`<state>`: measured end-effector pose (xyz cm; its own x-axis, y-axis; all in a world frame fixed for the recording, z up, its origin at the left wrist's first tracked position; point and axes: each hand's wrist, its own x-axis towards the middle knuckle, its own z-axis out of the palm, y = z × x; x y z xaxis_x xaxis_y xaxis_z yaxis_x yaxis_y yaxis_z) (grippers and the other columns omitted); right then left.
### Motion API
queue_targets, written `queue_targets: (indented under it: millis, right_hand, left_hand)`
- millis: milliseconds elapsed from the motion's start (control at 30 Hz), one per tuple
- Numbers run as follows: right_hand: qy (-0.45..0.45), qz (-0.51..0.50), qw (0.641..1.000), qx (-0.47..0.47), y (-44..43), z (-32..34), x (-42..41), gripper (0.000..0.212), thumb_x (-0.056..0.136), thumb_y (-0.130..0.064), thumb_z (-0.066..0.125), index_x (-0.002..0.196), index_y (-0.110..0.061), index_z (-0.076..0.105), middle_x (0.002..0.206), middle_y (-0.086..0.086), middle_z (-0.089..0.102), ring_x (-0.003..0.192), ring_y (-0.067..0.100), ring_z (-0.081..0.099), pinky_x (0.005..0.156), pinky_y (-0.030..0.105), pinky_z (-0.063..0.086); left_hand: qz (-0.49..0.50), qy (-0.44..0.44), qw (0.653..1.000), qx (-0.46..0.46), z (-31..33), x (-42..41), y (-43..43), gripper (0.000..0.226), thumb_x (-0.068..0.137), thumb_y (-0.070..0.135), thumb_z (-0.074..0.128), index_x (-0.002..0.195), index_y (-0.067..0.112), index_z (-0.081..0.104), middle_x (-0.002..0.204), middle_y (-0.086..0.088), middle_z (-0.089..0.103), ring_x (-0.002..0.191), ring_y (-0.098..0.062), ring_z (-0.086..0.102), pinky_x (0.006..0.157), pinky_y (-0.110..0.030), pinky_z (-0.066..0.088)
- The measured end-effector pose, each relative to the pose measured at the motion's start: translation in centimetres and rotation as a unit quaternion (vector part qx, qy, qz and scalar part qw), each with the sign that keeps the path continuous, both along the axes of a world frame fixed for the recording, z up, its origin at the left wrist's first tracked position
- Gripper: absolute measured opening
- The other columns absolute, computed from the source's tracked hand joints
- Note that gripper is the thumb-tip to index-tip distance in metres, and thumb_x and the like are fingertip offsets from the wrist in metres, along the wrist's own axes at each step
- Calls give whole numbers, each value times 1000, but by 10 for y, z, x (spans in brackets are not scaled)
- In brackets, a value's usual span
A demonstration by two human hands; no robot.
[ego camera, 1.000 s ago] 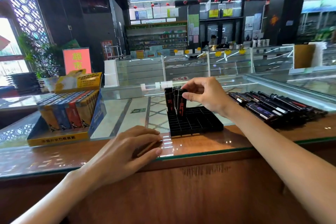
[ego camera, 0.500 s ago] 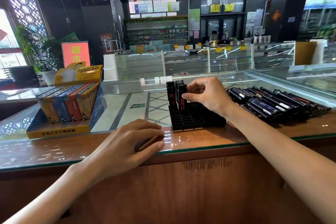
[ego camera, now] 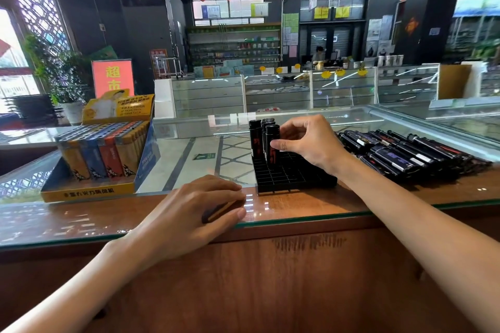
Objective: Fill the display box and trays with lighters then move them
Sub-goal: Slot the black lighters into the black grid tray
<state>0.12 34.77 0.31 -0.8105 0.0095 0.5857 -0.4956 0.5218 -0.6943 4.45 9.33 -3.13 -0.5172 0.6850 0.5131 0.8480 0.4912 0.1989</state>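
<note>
A black grid tray (ego camera: 295,177) sits on the glass counter, with several black lighters standing in its far-left slots. My right hand (ego camera: 308,143) pinches one upright black lighter (ego camera: 272,144) standing in the tray, thumb on its front. A pile of loose black lighters (ego camera: 405,151) lies to the right of the tray. On the counter edge my left hand (ego camera: 189,213) lies palm down, fingers loosely curled, with a dark shape under them that I cannot identify. A yellow display box (ego camera: 102,154) packed with coloured lighters stands at the left.
The glass counter top (ego camera: 297,213) ends at a wooden front just below my hands. More glass showcases (ego camera: 276,94) run behind and to the right. A red sign (ego camera: 113,77) and a potted plant (ego camera: 65,81) stand at the far left.
My right hand has lowered the lighter further into a tray slot. My left hand has stayed where it was on the counter edge.
</note>
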Motion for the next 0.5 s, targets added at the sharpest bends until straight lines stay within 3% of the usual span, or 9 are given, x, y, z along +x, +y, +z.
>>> queue_targets:
  millis: [133, 233, 333, 500]
  right_hand:
    - [2, 38, 994, -99, 6, 4, 0, 17, 75, -10, 75, 91, -9, 70, 85, 13, 68, 75, 17, 59, 74, 26, 49]
    - [-21, 58, 991, -120, 8, 4, 1, 15, 79, -8, 71, 94, -10, 71, 90, 18, 69, 75, 15, 58, 69, 24, 47]
    - [-34, 92, 986, -134, 7, 4, 3, 18, 75, -6, 74, 92, -6, 68, 80, 4, 69, 66, 6, 61, 58, 17, 47]
    - [-11, 106, 979, -171, 5, 6, 3, 33, 60, -23, 76, 81, -2, 60, 65, 6, 63, 50, 10, 53, 46, 18, 40]
  left_hand:
    - [-1, 0, 1000, 2, 0, 0, 0, 46, 89, 54, 45, 115, 24, 69, 117, 10, 64, 109, 2, 56, 87, -25, 51]
    - [0, 2, 1000, 1, -1, -1, 0, 46, 90, 54, 45, 115, 24, 69, 117, 11, 64, 109, 4, 56, 87, -23, 50]
    - [2, 1, 1000, 2, -2, -1, 0, 46, 90, 54, 46, 116, 25, 69, 117, 12, 63, 108, 4, 56, 87, -23, 50]
    - [1, 1, 1000, 3, -2, -1, 0, 46, 90, 54, 46, 116, 24, 69, 117, 11, 63, 108, 3, 57, 86, -26, 51]
